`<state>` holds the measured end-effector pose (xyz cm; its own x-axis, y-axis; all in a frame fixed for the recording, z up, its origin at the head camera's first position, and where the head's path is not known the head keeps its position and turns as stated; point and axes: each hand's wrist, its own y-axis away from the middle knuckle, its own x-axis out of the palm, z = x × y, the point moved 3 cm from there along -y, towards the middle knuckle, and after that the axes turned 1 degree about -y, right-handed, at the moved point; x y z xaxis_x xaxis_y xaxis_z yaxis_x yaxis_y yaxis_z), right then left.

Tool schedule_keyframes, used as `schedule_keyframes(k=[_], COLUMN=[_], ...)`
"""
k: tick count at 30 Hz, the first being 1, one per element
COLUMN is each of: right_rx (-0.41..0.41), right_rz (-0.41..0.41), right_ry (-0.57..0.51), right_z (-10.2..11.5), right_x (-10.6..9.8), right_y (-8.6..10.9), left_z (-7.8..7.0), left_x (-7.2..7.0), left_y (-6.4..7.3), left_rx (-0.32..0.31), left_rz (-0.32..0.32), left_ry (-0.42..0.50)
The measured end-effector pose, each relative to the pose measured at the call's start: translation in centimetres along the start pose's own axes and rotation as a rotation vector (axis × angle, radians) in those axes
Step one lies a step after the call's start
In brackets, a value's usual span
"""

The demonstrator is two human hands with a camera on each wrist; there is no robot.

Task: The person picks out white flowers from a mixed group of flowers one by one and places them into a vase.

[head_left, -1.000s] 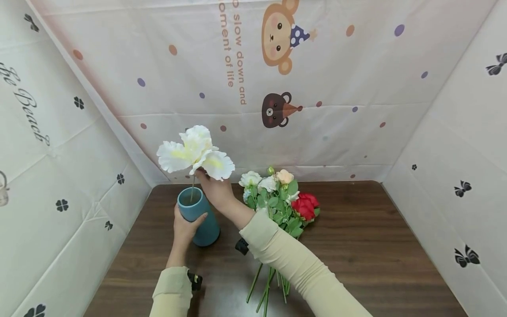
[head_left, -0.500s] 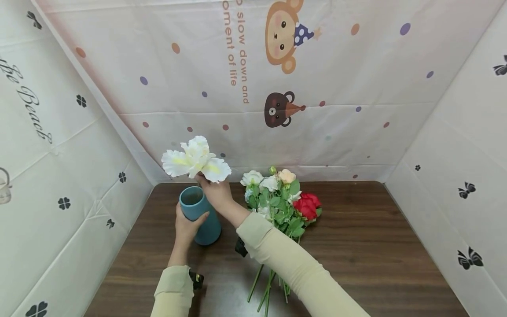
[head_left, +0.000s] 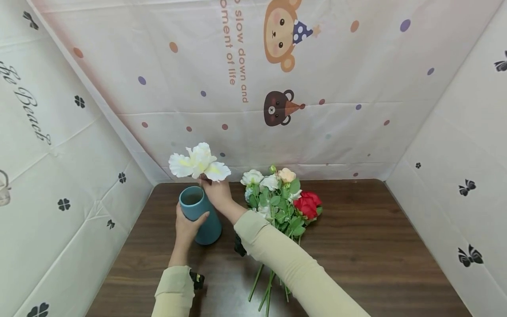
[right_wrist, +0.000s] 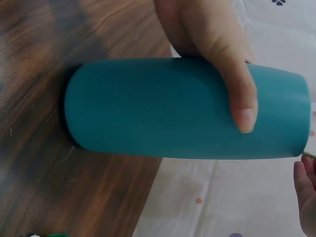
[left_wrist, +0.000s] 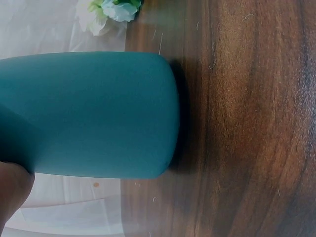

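“2 hands are busy. How far along does it look?”

“Early, I'd judge. The right hand (head_left: 219, 192) pinches the large white, yellow-tinged flower (head_left: 200, 162) just under its bloom, which sits directly above those fingertips. The left hand (head_left: 189, 226) wraps the tall, tapering teal-blue vase (head_left: 207, 226) near its mouth, thumb (right_wrist: 243, 101) in front.”

“Is the flower in?”

“I can't be sure. Its thin green stem (right_wrist: 309, 155) shows at the rim, just beside the right fingertips, but how deep it reaches is hidden. I'd call it not yet settled.”

“And what is left?”

“The loose bunch (head_left: 282, 216) of white, peach and red flowers with leafy green stems. It lies to the right of the right fingers, partly behind the cream sleeve (head_left: 293, 264).”

“What surrounds it?”

“Below the left fingers, the vase stands on a dark brown wood-grain table (head_left: 356, 246). Pale printed cloth (head_left: 336, 79) hangs beyond the fingers and to either side, showing 2 cartoon animal heads (head_left: 276, 108), coloured dots (head_left: 354, 26), black bows (head_left: 470, 256) and clovers (head_left: 79, 101).”
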<state>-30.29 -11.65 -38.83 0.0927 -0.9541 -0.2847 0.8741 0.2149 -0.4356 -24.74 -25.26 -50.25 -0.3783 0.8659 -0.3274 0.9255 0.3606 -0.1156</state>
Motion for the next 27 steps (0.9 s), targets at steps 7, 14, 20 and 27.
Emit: schedule_keyframes(k=[7, 14, 20, 27], right_rx=[0.055, 0.094, 0.175, 0.324], right_rz=[0.017, 0.025, 0.032, 0.045], right_ry=[0.037, -0.027, -0.037, -0.006], right_z=[-0.5, -0.9, -1.5, -1.8], right_x=[0.7, 1.4, 1.9, 2.4], right_y=[0.3, 0.5, 0.7, 1.1], left_z=[-0.1, 0.0, -0.2, 0.1], left_x=[0.0, 0.1, 0.0, 0.1], left_y=[0.1, 0.2, 0.2, 0.4], left_rx=[0.016, 0.013, 0.007, 0.006], left_rz=[-0.009, -0.002, 0.002, -0.007], left_ry=[0.011, 0.004, -0.002, -0.001])
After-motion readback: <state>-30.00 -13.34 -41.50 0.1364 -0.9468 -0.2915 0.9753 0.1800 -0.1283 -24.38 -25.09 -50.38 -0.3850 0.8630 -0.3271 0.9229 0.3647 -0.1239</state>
